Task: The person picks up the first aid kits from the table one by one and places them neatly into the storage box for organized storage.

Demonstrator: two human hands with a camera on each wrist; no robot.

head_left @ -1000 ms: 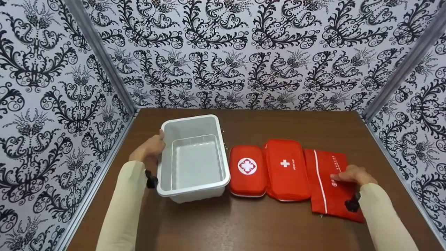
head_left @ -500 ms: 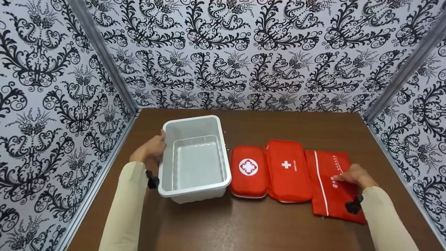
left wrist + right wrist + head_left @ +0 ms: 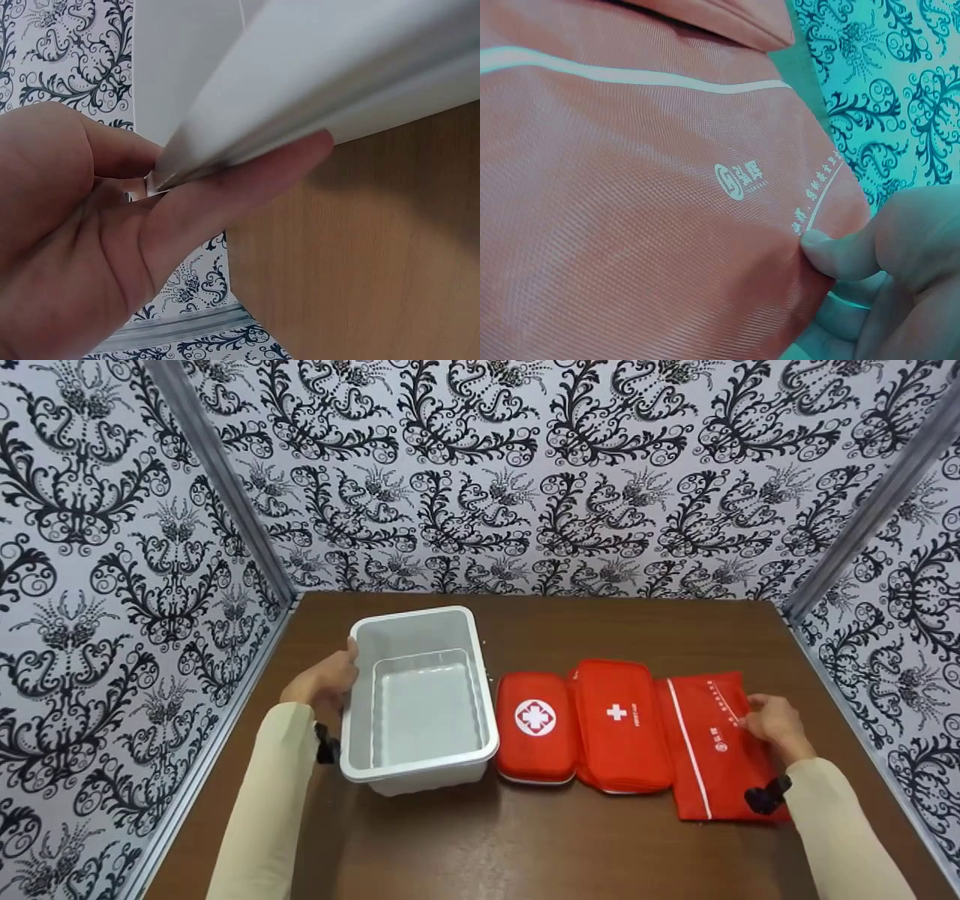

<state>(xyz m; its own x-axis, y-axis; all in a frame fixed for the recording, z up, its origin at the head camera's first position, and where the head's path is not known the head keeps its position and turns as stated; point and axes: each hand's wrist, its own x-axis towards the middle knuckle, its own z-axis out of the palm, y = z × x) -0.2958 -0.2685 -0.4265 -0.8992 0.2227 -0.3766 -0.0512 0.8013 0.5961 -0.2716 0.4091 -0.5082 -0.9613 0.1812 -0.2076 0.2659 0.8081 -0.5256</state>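
A white plastic tub (image 3: 431,720), with nothing in it, stands on the left of the table. My left hand (image 3: 330,675) grips its left rim; in the left wrist view, fingers (image 3: 247,176) lie along the underside of the rim. At the right, a flat red pouch (image 3: 694,750) with a white stripe and printed lettering lies on the table. My right hand (image 3: 776,724) pinches its right edge, the thumb on top of the red fabric (image 3: 705,240) in the right wrist view and the other fingers below.
Between tub and pouch lie a red hard case (image 3: 536,757) with a round cross emblem and a larger red first aid bag (image 3: 622,757) with a white cross. The brown table (image 3: 570,847) meets patterned walls (image 3: 525,495) at the back and sides.
The pouch has turned slightly, its lower edge now straighter. My right hand has moved up and right, from the pouch's printed face to its right edge. The left hand stays at the tub.
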